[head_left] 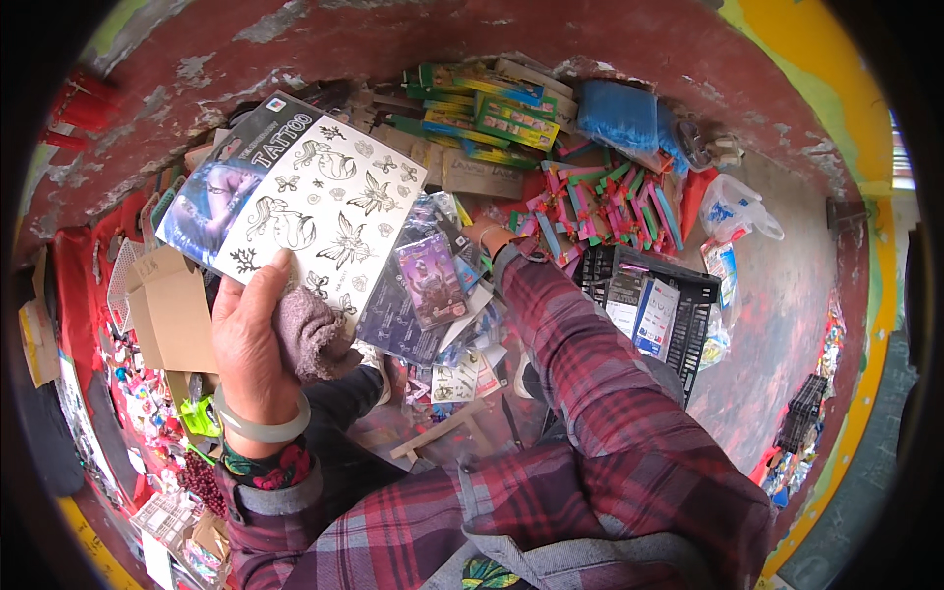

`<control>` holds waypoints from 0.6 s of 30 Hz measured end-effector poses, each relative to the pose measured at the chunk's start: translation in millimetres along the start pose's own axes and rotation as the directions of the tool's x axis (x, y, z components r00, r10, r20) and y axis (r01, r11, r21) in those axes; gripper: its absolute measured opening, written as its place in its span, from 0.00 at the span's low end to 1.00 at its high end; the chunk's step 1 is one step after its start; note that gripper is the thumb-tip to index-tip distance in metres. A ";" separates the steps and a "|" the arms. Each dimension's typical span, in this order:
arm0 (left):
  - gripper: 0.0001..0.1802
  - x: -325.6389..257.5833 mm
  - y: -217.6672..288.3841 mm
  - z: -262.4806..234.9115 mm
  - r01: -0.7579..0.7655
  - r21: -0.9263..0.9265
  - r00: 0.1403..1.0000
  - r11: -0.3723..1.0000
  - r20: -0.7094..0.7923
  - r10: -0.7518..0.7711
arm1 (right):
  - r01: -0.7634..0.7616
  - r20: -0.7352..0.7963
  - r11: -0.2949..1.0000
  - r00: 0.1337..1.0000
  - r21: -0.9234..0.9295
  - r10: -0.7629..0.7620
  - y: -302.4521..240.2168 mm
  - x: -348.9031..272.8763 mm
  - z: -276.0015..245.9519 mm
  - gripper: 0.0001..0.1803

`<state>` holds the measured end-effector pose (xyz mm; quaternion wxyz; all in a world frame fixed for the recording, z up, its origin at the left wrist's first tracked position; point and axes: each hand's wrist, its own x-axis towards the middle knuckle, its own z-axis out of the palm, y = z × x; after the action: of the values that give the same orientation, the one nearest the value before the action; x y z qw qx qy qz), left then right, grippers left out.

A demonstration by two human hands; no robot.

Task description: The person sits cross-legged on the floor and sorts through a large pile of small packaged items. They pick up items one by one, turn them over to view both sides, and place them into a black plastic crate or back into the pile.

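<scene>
The left hand (258,339) pinches the lower edge of a white-and-dark rectangular card sheet with black drawings (329,202), thumb on its face, other fingers hidden, seemingly to keep the drawings in view. A purple rectangular packet (430,280) lies along the right edge of a dark glossy packet (385,329). The right hand (487,234) reaches beyond; I cannot tell its fingers' state. A white-and-blue flat packet (657,317) lies near the right edge of a black slatted plastic crate (702,320), probably to stay contained

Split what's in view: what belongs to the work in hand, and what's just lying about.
Likely in the work:
butterfly-and-mermaid sheet, held in the left hand
purple picture pack, near the right hand

Likely just lying about:
yellow-green boxes
blue plastic packs
white plastic bag
brown cardboard box
</scene>
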<state>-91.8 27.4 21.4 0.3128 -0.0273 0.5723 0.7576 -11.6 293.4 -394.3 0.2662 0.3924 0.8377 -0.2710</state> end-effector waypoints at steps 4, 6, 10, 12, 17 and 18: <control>0.15 4.2 -1.4 3.4 -0.019 -0.033 0.999 0.999 0.035 0.020 | 0.030 0.053 1.000 0.998 -0.004 -0.029 1.3 -3.4 3.0 0.24; 0.15 2.1 -0.5 1.2 -0.003 -0.040 0.999 0.999 0.044 0.005 | 0.024 -0.080 0.994 0.997 0.103 -0.016 -9.9 -30.2 4.3 0.22; 0.15 -3.0 -0.8 0.5 -0.018 -0.033 1.000 0.999 0.000 0.018 | 0.011 -0.273 0.997 0.962 0.074 0.009 -41.9 -101.9 -9.8 0.16; 0.13 -0.2 -1.7 3.2 -0.025 -0.009 1.000 1.000 0.003 0.025 | -0.005 -0.408 1.000 0.913 -0.027 -0.006 -51.0 -113.5 -4.6 0.13; 0.10 6.0 -4.3 2.7 -0.114 0.008 0.993 0.993 0.004 0.114 | 0.137 -0.456 0.985 0.873 -0.109 -0.172 -75.3 -164.0 -5.7 0.14; 0.11 5.4 -4.1 4.9 -0.098 -0.016 0.995 0.995 -0.005 0.098 | 0.154 -0.486 0.979 0.850 -0.136 -0.202 -76.1 -171.0 -3.7 0.13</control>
<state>-92.6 34.8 17.4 0.2738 -0.0035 0.5675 0.7765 20.6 166.6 -260.4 0.0331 0.3569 0.9221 -0.1455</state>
